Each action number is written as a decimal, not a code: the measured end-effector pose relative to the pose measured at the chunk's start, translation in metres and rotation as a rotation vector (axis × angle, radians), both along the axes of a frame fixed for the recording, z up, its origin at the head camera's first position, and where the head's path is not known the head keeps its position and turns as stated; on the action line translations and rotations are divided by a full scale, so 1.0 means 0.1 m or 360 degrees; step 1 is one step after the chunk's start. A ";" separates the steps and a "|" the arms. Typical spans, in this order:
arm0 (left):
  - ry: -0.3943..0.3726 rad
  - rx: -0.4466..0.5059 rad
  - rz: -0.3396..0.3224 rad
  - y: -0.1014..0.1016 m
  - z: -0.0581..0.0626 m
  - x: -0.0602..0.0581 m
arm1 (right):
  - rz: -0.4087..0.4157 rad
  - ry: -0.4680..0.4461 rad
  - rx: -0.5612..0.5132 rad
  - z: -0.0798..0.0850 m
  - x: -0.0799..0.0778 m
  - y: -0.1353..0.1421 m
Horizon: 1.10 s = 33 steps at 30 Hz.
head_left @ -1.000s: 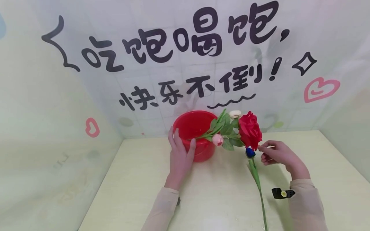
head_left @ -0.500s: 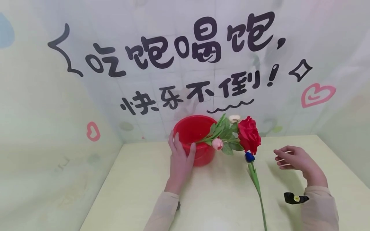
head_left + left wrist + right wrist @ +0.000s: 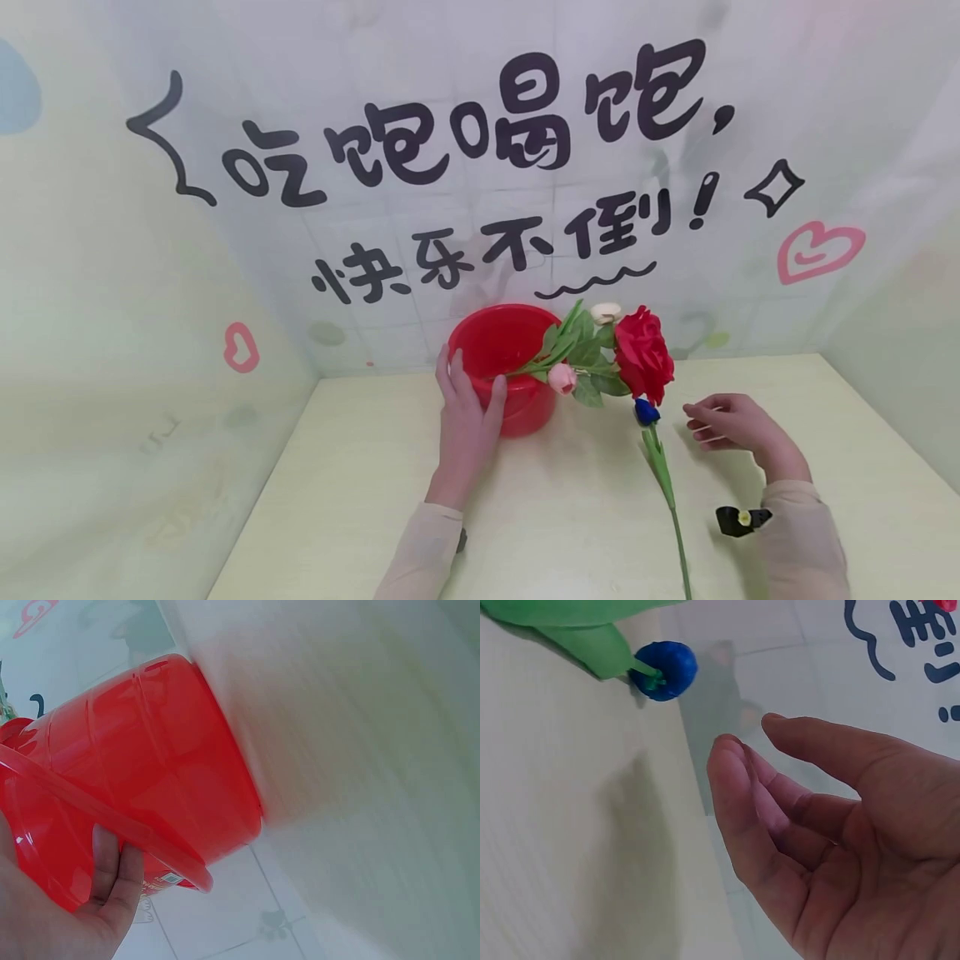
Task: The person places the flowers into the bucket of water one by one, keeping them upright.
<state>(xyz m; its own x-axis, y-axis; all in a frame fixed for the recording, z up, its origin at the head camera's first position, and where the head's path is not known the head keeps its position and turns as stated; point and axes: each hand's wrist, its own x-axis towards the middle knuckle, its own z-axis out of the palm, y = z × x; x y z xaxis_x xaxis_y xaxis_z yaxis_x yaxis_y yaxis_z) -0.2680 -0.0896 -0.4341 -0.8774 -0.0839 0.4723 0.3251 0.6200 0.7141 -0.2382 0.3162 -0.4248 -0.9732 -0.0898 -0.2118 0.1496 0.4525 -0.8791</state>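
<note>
A red bucket (image 3: pixel 517 408) stands at the back of the table, with its red handle (image 3: pixel 112 814) hanging down the side in the left wrist view. My left hand (image 3: pixel 467 433) holds it by the near left side, fingers and thumb spread around the wall. Over the bucket's right rim lean a red rose (image 3: pixel 643 354), a pink bud (image 3: pixel 562 378) and a cream bud (image 3: pixel 606 312) on leafy stems. A blue flower (image 3: pixel 647 412) with a long green stem lies on the table below the rose. Right of it hovers my right hand (image 3: pixel 738 429), fingers loosely bent, holding nothing.
The pale wooden table (image 3: pixel 570 533) meets a printed white wall sheet (image 3: pixel 390 333) just behind the bucket. Similar sheeting encloses the left and right sides. A black strap piece (image 3: pixel 742 522) sits at the right sleeve.
My right hand has drawn away from the rose to the right, then come partly back toward the blue flower. My left hand stays on the bucket. The head view has tilted slightly upward.
</note>
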 end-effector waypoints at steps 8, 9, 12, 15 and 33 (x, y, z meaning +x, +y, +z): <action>0.0002 0.0002 0.0002 0.02 -0.02 0.00 | 0.0084 -0.0139 -0.0105 -0.12 -0.03 -0.08; -0.0001 0.0003 0.0000 0.02 -0.01 0.00 | 0.0096 -0.0153 -0.0127 -0.13 -0.04 -0.08; -0.0009 0.0002 -0.0007 0.03 0.01 -0.01 | 0.0130 -0.0167 -0.0168 -0.14 -0.07 -0.08; -0.0008 -0.0008 0.0007 0.03 0.04 -0.02 | 0.0150 -0.0174 -0.0199 -0.14 -0.10 -0.10; -0.0026 0.0012 -0.0005 0.01 -0.01 -0.03 | 0.0082 -0.0191 -0.0159 -0.23 -0.15 -0.27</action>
<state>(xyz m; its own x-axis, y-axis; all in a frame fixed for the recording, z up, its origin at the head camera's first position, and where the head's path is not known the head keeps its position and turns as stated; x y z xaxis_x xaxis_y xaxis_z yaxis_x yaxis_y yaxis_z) -0.2710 -0.0882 -0.4352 -0.8852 -0.0846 0.4574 0.3153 0.6139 0.7237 -0.2531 0.2894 -0.4481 -0.9350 -0.1654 -0.3136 0.2349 0.3733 -0.8975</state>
